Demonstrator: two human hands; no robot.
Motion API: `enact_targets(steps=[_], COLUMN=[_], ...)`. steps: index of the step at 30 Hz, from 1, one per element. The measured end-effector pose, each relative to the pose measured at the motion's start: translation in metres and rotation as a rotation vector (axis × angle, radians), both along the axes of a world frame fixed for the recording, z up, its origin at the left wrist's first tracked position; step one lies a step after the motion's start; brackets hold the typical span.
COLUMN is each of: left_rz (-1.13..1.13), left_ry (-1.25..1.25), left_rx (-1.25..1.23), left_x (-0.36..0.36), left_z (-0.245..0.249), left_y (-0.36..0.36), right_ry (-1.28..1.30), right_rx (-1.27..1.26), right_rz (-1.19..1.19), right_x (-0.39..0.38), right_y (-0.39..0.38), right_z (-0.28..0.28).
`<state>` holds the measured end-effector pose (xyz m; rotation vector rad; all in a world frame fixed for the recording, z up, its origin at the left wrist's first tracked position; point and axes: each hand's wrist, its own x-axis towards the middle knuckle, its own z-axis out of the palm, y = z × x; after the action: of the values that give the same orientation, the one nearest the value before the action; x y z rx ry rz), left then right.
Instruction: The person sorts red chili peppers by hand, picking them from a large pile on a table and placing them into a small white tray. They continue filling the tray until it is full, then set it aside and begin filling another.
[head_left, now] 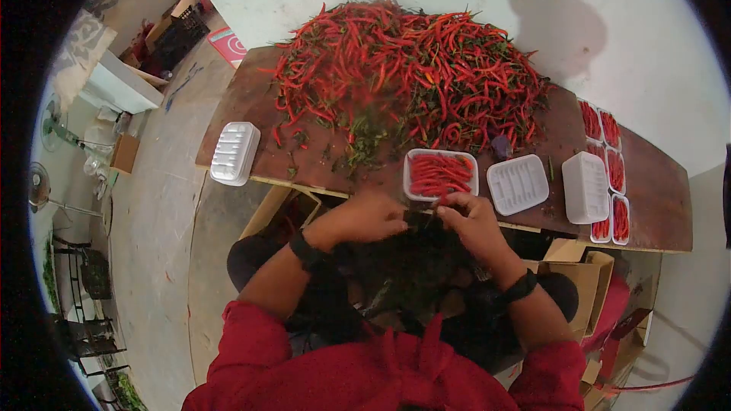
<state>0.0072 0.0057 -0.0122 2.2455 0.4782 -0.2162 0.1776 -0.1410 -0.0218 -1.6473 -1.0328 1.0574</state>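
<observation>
A white tray [407, 190] holding red chilies [438, 173] lies at the front edge of the brown table. My right hand [468, 221] is at the tray's near edge, its thumb and fingers close together; what they hold, if anything, is too small to make out. Left of it, my left hand [365, 219] hovers just below the table edge with its fingers curled, and its fingertips are blurred. Behind the tray spreads a large heap of red chilies [464, 68] with green stems. An empty white tray [518, 184] rests to the right of the filled one.
Stacked white trays stand at the left [235, 154] and right [585, 188]. Several chili-filled trays [620, 218] line the right side. Green stem scraps [365, 144] lie before the heap. Cardboard boxes [582, 278] are under the table.
</observation>
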Motion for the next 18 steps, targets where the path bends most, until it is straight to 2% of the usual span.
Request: enact_targets(steps=[1, 2, 4, 5, 7, 8, 10, 13, 18], left_rz=[-0.13, -0.13, 0.089, 0.09, 0.21, 0.212, 0.249, 0.273, 0.299], left_ry=[0.169, 0.17, -0.215, -0.213, -0.248, -0.248, -0.247, -0.228, -0.259], left_rx=[0.034, 0.033, -0.063, -0.064, -0.287, -0.287, -0.48, -0.587, -0.567], left_x=[0.0, 0.0, 0.001, 0.003, 0.008, 0.008, 0.008, 0.009, 0.009], left_z=[0.005, 0.001, -0.011, -0.013, -0.015, -0.016, -0.021, -0.025, -0.026], left_y=[0.0, -0.004, -0.016, -0.017, -0.021, -0.021, -0.021, -0.022, -0.026], right_ry=[0.027, 0.055, 0.02, -0.018, -0.003, 0.013, 0.032, 0.058, 0.065], right_rx=[0.01, 0.02, 0.031, 0.044, 0.035, 0.031, 0.019, 0.041, 0.084], right_rz=[-0.023, -0.046, -0.023, -0.002, 0.015, 0.031, 0.025, 0.004, -0.027], right_x=[0.003, 0.004, 0.003, 0.002, -0.002, -0.003, -0.004, -0.006, -0.008], right_y=[0.001, 0.002, 0.003, 0.002, 0.003, 0.003, 0.003, 0.002, 0.002], right_z=[-0.007, -0.012, -0.017, -0.018, -0.012, -0.009, -0.007, -0.01, -0.014])
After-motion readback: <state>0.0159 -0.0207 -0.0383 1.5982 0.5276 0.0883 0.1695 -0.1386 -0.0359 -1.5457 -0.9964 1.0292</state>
